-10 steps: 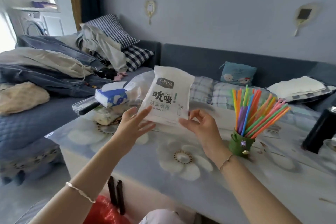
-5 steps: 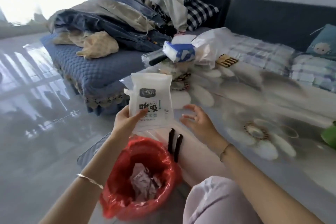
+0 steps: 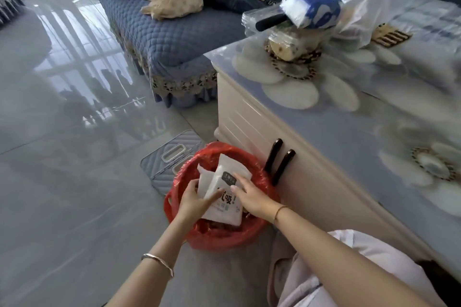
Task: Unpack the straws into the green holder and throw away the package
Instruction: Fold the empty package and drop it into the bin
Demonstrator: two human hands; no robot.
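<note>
The white straw package [image 3: 225, 203] with dark printed lettering lies folded in the mouth of a bin lined with a red bag [image 3: 259, 187] on the floor beside the table. My left hand [image 3: 193, 200] grips the package's left edge. My right hand [image 3: 250, 194] rests flat on top of it, fingers spread over the label. The green holder and the straws are out of view.
A white table [image 3: 249, 122] with a flower-print top and two black handles [image 3: 279, 162] stands right of the bin. On its far end sit a tissue pack [image 3: 311, 9] and plastic bags [image 3: 374, 0]. A grey mat [image 3: 169, 157] lies behind the bin. A blue sofa [image 3: 169, 32] holds clothes.
I have looked down from the table to the floor. Both hands carried the package down from above the table into the red bin, and the right hand now lies on top of it.
</note>
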